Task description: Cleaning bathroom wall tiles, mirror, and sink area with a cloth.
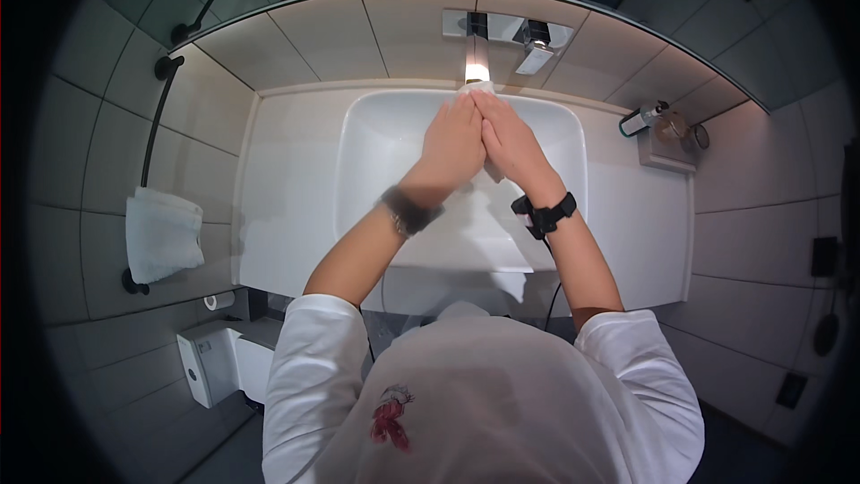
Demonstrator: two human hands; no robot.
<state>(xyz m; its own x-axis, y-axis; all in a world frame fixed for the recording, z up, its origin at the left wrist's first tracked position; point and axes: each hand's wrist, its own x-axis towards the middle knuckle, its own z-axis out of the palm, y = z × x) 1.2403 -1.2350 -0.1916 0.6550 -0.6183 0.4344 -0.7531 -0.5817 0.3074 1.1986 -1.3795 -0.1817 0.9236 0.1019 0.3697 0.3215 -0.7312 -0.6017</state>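
My left hand (451,138) and my right hand (509,138) meet over the white washbasin (376,121), just below the wall-mounted faucet spout (477,57). A pale cloth (496,171) is held between them; its ends show beyond the fingertips and below the palms. My fingers are extended and lie over it, touching at the tips. The far end of the cloth is at the spout's lit tip. To the right of the spout is the square faucet handle (535,57). Black bands are on both wrists. The middle of the cloth is hidden under my hands.
A white towel (164,235) hangs on a black rail (154,128) at the left wall. At the right, a pump bottle (641,119) and glass items stand by a small box (665,151) on the counter (289,168). A toilet (215,363) is lower left. A mirror runs behind the basin.
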